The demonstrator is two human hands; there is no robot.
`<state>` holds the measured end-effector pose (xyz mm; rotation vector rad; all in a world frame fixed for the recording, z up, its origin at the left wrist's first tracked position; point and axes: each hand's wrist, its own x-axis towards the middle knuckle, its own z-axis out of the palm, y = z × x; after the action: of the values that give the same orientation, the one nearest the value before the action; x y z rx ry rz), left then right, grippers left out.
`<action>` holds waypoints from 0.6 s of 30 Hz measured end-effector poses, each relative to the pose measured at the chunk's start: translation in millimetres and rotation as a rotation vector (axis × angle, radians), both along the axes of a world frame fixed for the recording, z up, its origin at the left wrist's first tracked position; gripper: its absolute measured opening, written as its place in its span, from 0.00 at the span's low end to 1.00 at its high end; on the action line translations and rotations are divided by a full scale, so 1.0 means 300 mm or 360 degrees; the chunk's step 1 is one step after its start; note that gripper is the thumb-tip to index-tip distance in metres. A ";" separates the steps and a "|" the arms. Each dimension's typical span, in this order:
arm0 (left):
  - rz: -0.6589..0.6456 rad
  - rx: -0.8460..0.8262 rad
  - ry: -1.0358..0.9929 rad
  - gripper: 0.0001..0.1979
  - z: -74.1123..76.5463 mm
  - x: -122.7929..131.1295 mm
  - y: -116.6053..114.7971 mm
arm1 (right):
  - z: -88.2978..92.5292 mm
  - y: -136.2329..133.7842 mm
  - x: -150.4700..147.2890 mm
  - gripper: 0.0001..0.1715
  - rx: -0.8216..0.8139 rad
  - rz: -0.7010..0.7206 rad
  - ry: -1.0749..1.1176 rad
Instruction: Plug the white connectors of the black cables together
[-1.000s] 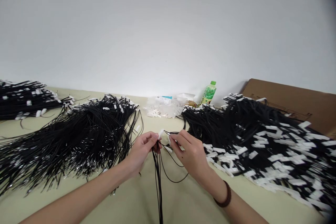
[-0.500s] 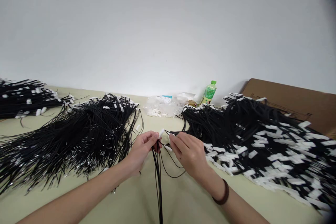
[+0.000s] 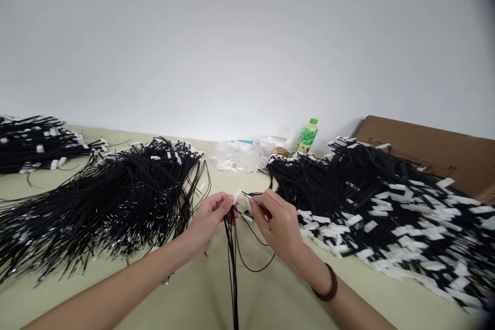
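At the middle of the table my left hand (image 3: 212,218) pinches a white connector (image 3: 237,196) between thumb and forefinger. A bundle of thin black wires (image 3: 232,263) hangs from under that hand toward the front edge. My right hand (image 3: 277,221), with a brown band at the wrist, is closed just to the right, its fingertips together on a thin black wire (image 3: 247,194) near the connector. The wire's tip by the connector is too small to make out. One loose wire (image 3: 251,270) loops down between the two hands.
A heap of black wires (image 3: 127,201) with white ends lies left, another bundle (image 3: 38,144) behind it. More wires (image 3: 328,180) with white connectors (image 3: 421,232) cover the right. By the wall are a clear bag (image 3: 235,157) of white pieces, a green-capped bottle (image 3: 307,136) and brown cardboard (image 3: 421,149).
My right hand has shifted slightly left and its fingers have changed their bend. The loop of wire between the hands hangs a little wider. My left hand keeps its pinch.
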<state>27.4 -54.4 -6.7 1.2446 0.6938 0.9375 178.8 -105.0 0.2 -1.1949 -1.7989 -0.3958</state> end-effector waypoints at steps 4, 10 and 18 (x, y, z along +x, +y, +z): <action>-0.0008 0.0016 0.0006 0.16 0.001 0.002 0.000 | -0.001 -0.003 -0.004 0.11 -0.0099 0.0013 0.0110; -0.0005 -0.0004 -0.0028 0.15 -0.007 0.000 0.001 | -0.009 0.004 -0.006 0.09 0.0066 -0.0019 0.0034; 0.0049 -0.0042 -0.0051 0.15 0.005 -0.005 0.000 | -0.018 0.015 0.004 0.08 0.0314 -0.0067 -0.0196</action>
<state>25.8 -54.4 -5.3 1.1962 0.6996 0.9689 180.1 -100.5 -5.0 -1.0911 -1.7941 -0.6681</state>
